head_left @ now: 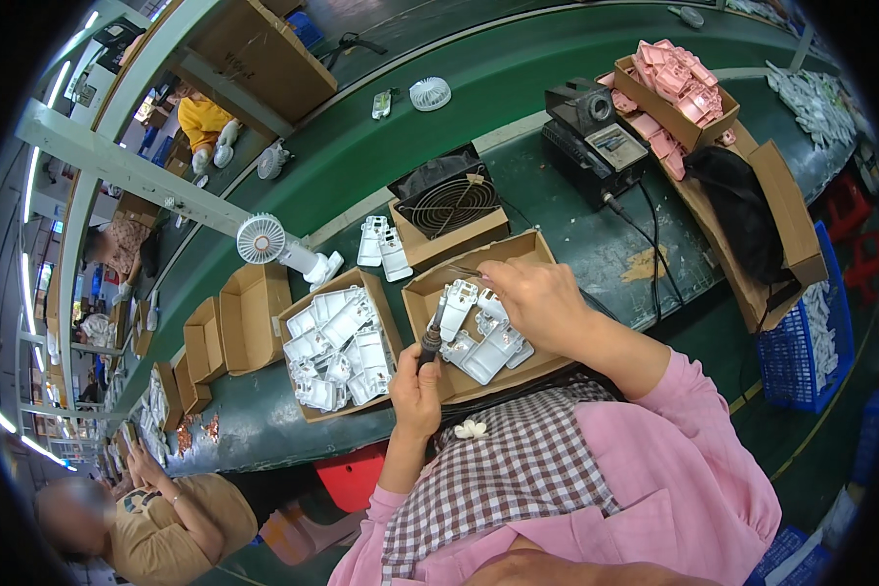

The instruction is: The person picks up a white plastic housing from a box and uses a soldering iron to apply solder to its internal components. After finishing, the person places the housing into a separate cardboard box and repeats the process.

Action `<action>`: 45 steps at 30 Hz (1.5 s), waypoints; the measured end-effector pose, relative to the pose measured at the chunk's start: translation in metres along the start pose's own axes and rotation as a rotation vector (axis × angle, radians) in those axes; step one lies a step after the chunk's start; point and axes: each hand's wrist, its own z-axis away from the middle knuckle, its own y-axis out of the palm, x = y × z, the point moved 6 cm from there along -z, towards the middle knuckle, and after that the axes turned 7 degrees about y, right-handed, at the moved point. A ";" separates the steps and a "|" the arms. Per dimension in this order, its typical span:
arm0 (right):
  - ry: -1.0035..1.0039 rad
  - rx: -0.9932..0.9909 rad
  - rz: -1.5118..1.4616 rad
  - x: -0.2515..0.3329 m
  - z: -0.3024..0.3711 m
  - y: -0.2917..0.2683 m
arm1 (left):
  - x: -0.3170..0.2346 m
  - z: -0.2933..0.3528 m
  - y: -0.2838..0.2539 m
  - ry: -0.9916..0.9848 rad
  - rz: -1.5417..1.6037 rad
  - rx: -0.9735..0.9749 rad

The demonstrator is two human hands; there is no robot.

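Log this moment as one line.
left hand: gripping soldering iron | right hand: holding thin metal tool | below: white plastic parts in cardboard box | left of it: second box, more white parts | iron-part contact: unclear

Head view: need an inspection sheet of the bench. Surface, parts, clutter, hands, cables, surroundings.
Surface: dark green workbench, tan patch at right.
Parts: white plastic parts in the cardboard box under the hands; more in the left box.
Clutter: white handheld fan, black fan, black unit with a display, pink parts.
Hands: left hand grips a soldering iron; right hand pinches a thin tool, type unclear.
Cables: black cables run from the unit over the bench; condition unclear.
Surroundings: co-worker at lower left, red stool, blue crate at right.
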 end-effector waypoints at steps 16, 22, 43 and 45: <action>-0.082 -0.022 -0.015 0.010 0.004 -0.003 | -0.001 -0.002 0.001 -0.019 0.075 0.012; -0.074 0.003 0.007 0.012 0.003 -0.001 | 0.002 -0.001 0.000 -0.017 0.072 0.003; -0.098 -0.024 -0.017 0.014 0.004 -0.003 | 0.001 -0.002 0.000 0.005 0.071 -0.010; -0.064 0.004 -0.019 0.016 0.003 -0.004 | 0.001 -0.001 -0.001 -0.007 0.075 -0.011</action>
